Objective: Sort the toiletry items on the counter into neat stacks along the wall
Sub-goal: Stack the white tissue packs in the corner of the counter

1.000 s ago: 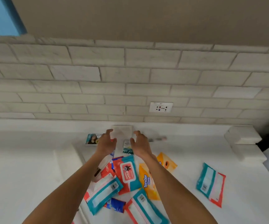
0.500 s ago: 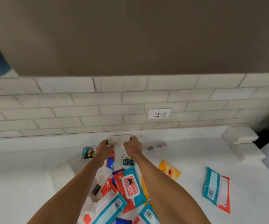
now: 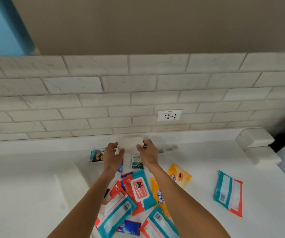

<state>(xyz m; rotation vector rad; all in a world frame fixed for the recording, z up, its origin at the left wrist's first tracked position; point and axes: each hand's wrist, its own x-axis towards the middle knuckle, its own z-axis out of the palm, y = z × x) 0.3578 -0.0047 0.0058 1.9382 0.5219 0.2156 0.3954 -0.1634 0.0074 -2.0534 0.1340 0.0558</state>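
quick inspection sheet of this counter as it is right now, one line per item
surface: white counter, packs strewn across its middle
job's things: white pack held close to the wall; heap of wipes packs under the forearms; teal and red pack lying apart at right; white stacks by the wall at right
clutter: nothing seen beyond the unsorted packs
grippers: left hand and right hand each grip an end of the white pack, fingers curled
cables: nothing seen
surroundings: tiled wall, wall socket
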